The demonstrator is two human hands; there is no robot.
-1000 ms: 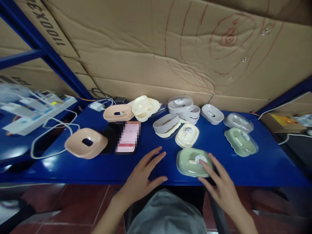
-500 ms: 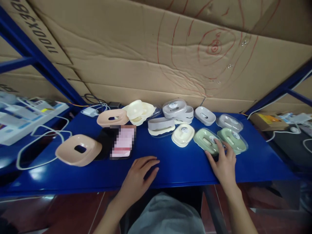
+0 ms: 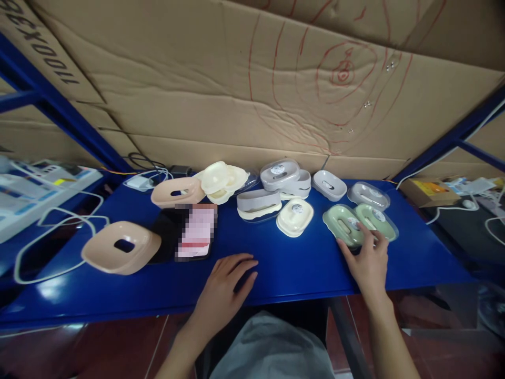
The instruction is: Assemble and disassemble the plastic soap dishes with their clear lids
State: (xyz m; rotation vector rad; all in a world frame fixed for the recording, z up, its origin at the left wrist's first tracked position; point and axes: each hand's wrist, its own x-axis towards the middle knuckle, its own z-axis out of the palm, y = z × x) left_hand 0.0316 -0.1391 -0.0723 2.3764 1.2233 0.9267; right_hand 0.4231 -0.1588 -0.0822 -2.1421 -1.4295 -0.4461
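Head-high view, forward and down.

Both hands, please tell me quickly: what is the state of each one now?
Left hand: open, fingers loosely bent, holding nothing.
Right hand: fingers on the left green dish; whether they grip it cannot be told.

The slotted green dish [image 3: 341,226], clear-covered with a white label, lies beside a similar second dish [image 3: 377,221] toward the table's [image 3: 292,268] right edge.

Wears a grey-blue cloth garment [image 3: 272,350], plain and softly creased, at the near middle. Has bare forearms [image 3: 179,342], a bare left hand [image 3: 226,287] and bare right hand [image 3: 366,260].
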